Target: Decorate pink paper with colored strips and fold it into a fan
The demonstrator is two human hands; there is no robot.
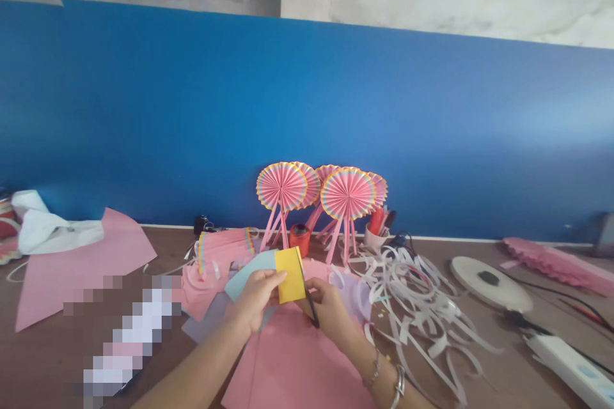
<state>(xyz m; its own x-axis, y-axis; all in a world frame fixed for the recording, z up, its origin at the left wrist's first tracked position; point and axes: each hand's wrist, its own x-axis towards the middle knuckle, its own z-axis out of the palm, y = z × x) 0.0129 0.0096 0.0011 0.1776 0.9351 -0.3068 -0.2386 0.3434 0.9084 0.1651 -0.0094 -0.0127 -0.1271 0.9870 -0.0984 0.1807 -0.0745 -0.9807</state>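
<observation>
In the head view my left hand (259, 294) is closed on a small yellow paper piece (290, 278), thumb on its front face. My right hand (326, 310) grips dark-handled scissors (313, 308) at the paper's right edge. Their blades are mostly hidden, so I cannot tell how far apart they are. A light blue sheet (247, 273) lies just behind my left hand, and a large pink sheet (292, 358) is below both hands. Purple paper (355, 294) shows beside my right hand.
Several pink pleated paper fans (348, 195) stand against the blue partition (215, 108). Tangled white paper strips (422, 307) spread to the right, near a pale round plate (492, 282) and a power strip (575, 367). At the left lies another pink sheet (71, 275).
</observation>
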